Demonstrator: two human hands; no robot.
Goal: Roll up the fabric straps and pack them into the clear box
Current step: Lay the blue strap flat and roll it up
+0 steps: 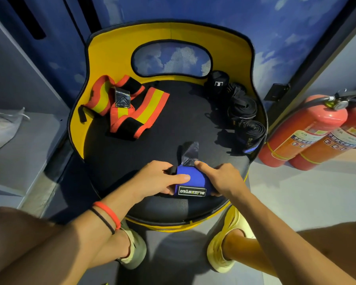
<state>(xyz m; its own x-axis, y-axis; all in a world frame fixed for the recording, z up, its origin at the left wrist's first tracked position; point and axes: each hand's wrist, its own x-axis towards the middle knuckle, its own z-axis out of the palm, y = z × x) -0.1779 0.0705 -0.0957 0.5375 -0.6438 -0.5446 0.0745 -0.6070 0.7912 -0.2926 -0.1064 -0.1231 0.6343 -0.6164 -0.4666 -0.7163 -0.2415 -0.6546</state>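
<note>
Blue fabric strap (191, 181), partly rolled, sits at the near edge of the black chair seat (173, 124), with its dark tail (190, 152) lying flat and pointing away. The left hand (158, 177) grips the roll's left end with fingers laid over the top. The right hand (220, 178) grips the right end, thumb pressing beside the tail. The strap looks light, soft and springy, so it will likely unwind unless pinched across its width. Red-and-yellow straps (132, 105) lie loose at the far left, and rolled black straps (243, 108) line the right edge. No clear box is in view.
</note>
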